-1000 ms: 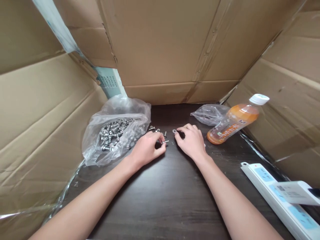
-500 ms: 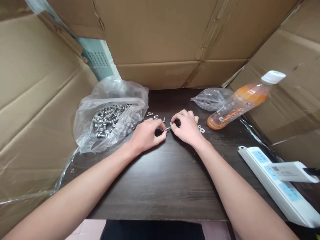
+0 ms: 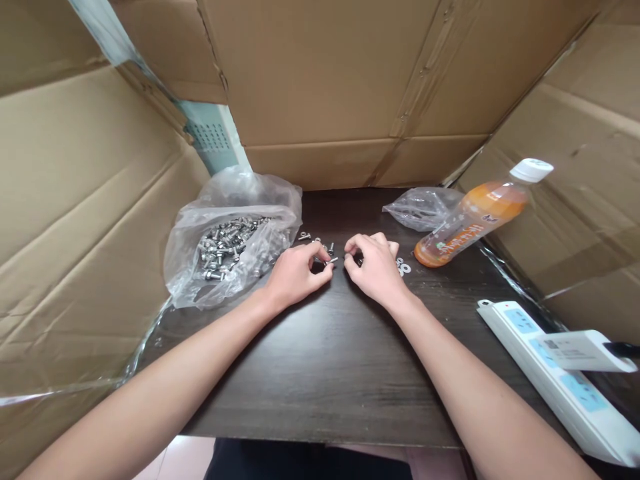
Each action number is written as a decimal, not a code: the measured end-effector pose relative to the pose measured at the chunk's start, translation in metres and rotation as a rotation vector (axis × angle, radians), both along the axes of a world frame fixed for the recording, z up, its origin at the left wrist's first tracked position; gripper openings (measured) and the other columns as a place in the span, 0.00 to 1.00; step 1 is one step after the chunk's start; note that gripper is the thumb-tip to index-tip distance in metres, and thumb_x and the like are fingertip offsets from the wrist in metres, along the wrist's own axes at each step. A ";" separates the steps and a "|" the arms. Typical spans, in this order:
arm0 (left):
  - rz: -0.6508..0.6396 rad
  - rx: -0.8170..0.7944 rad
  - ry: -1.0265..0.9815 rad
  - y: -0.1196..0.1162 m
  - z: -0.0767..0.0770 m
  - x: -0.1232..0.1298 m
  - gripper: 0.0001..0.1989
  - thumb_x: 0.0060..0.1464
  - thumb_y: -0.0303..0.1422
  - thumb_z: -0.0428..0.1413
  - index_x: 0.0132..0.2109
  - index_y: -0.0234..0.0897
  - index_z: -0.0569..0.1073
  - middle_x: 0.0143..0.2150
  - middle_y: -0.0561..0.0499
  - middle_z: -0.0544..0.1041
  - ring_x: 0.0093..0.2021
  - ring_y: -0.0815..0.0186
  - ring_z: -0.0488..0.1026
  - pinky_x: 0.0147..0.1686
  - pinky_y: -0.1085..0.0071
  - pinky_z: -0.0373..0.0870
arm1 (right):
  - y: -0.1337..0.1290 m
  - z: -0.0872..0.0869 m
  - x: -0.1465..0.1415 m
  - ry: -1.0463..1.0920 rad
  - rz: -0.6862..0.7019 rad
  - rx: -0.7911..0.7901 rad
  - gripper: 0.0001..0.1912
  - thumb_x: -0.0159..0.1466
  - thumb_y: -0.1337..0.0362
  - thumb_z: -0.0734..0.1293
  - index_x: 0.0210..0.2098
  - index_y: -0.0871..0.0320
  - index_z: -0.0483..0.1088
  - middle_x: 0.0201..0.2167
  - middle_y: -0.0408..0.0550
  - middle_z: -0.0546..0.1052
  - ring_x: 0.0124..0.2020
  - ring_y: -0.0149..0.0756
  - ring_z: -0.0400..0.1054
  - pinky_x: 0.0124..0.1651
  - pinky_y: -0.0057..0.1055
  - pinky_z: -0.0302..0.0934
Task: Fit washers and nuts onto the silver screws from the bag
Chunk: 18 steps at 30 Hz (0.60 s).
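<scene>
Between the thumb and index finger of my left hand (image 3: 300,272) is a small metal bolt (image 3: 333,261), its end sticking out to the right. My right hand (image 3: 374,267) faces it a short distance away, fingertips pinched together; whatever they hold is too small to make out. Behind my left hand lie several loose bolts (image 3: 305,237) on the dark table (image 3: 320,373). Several flat washers (image 3: 405,269) rest just right of my right hand. An open plastic bag (image 3: 183,233) full of bolts (image 3: 225,243) stands left of my left hand.
An orange drink bottle (image 3: 493,203) leans at the right, beside a crumpled clear bag (image 3: 420,207). A white power strip (image 3: 560,387) with a plugged-in white device (image 3: 580,351) lies at the right edge. Cardboard walls (image 3: 325,73) enclose the table's back and sides.
The whole view has shifted slightly, with objects appearing lower. A small ring visible at my right fingertips earlier no longer shows clearly. My left hand still pinches the bolt.
</scene>
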<state>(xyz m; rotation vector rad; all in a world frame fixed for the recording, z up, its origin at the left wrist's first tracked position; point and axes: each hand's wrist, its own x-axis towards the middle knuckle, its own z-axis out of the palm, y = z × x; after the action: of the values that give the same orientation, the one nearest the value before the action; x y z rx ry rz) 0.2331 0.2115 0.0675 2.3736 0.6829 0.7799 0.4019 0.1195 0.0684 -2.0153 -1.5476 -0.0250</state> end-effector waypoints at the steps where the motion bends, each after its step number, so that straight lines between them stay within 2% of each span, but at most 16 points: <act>1: -0.004 -0.003 -0.007 0.000 0.000 0.000 0.02 0.54 0.29 0.62 0.36 0.36 0.77 0.25 0.56 0.68 0.26 0.71 0.64 0.30 0.73 0.58 | -0.002 0.000 -0.002 0.004 0.002 0.041 0.05 0.62 0.68 0.65 0.38 0.56 0.72 0.35 0.47 0.79 0.45 0.45 0.66 0.49 0.42 0.50; 4: -0.032 -0.013 -0.018 0.002 -0.001 -0.001 0.02 0.56 0.30 0.62 0.37 0.36 0.77 0.26 0.56 0.68 0.26 0.71 0.64 0.30 0.73 0.57 | -0.005 0.001 -0.010 0.101 0.055 0.166 0.06 0.64 0.68 0.65 0.38 0.56 0.74 0.35 0.48 0.80 0.41 0.43 0.70 0.47 0.40 0.59; 7: -0.052 -0.008 -0.026 0.004 -0.002 -0.001 0.03 0.58 0.31 0.61 0.37 0.36 0.77 0.26 0.56 0.68 0.26 0.71 0.63 0.30 0.73 0.57 | -0.006 -0.001 -0.016 0.304 0.145 0.241 0.07 0.64 0.67 0.65 0.36 0.57 0.76 0.36 0.49 0.78 0.33 0.36 0.72 0.39 0.34 0.67; 11: -0.055 -0.005 -0.044 0.006 -0.003 -0.002 0.04 0.60 0.32 0.62 0.38 0.36 0.77 0.25 0.57 0.65 0.26 0.72 0.62 0.29 0.74 0.56 | -0.004 -0.007 -0.017 0.507 0.165 0.262 0.06 0.63 0.66 0.67 0.38 0.59 0.77 0.37 0.49 0.78 0.34 0.34 0.76 0.40 0.31 0.74; 14: -0.066 -0.021 -0.047 0.007 -0.003 -0.003 0.04 0.60 0.33 0.62 0.39 0.36 0.78 0.24 0.58 0.64 0.25 0.72 0.61 0.29 0.74 0.56 | -0.002 -0.009 -0.015 0.567 0.170 0.264 0.08 0.63 0.65 0.68 0.39 0.59 0.78 0.38 0.50 0.78 0.35 0.35 0.78 0.42 0.32 0.76; 18: -0.075 -0.043 -0.051 0.007 -0.004 -0.003 0.04 0.60 0.32 0.62 0.38 0.36 0.78 0.23 0.58 0.63 0.25 0.73 0.60 0.29 0.74 0.55 | -0.003 -0.008 -0.016 0.507 0.179 0.286 0.10 0.63 0.66 0.67 0.41 0.60 0.80 0.39 0.51 0.79 0.34 0.34 0.78 0.42 0.32 0.76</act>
<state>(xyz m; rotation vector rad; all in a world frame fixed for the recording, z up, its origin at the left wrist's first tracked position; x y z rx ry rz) 0.2301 0.2184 0.0640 2.3181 0.5803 0.7830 0.3863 0.1162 0.0601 -1.5063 -1.3019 0.2955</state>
